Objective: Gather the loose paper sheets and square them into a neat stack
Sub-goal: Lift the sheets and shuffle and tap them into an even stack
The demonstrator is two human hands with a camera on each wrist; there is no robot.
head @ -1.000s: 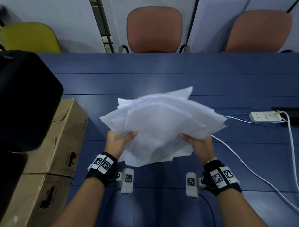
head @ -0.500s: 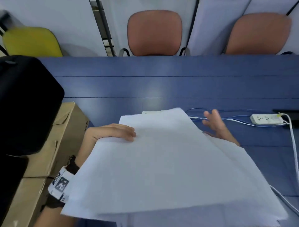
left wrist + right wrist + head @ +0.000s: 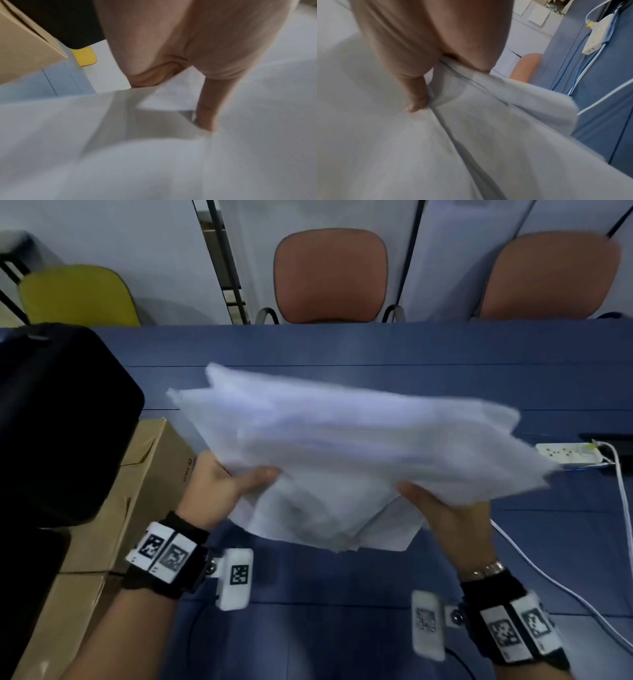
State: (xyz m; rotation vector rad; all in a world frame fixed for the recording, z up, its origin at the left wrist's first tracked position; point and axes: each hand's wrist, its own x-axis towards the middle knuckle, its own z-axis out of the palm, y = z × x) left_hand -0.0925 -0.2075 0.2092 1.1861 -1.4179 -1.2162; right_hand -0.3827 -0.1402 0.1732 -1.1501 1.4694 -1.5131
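Note:
A loose bundle of white paper sheets (image 3: 359, 453) is held above the blue table (image 3: 342, 347), its edges uneven and blurred by motion. My left hand (image 3: 233, 484) grips the bundle's near left edge, thumb on top and fingers hidden beneath. My right hand (image 3: 442, 508) grips the near right edge the same way. In the left wrist view the thumb of my left hand (image 3: 205, 119) presses down on the paper sheets (image 3: 154, 162). Seen from the right wrist, my right hand (image 3: 418, 102) pinches the paper sheets (image 3: 488, 135), which fan out unevenly.
Cardboard boxes (image 3: 137, 501) and a black object (image 3: 58, 419) stand at the left. A white power strip (image 3: 568, 453) with white and blue cables (image 3: 623, 508) lies at the right. Chairs (image 3: 329, 275) line the table's far edge.
Half a second ago the sheets were raised close to the camera, with the right hand reaching behind them. Now both hands grip the near edge and the bundle is lowered, farther from the camera.

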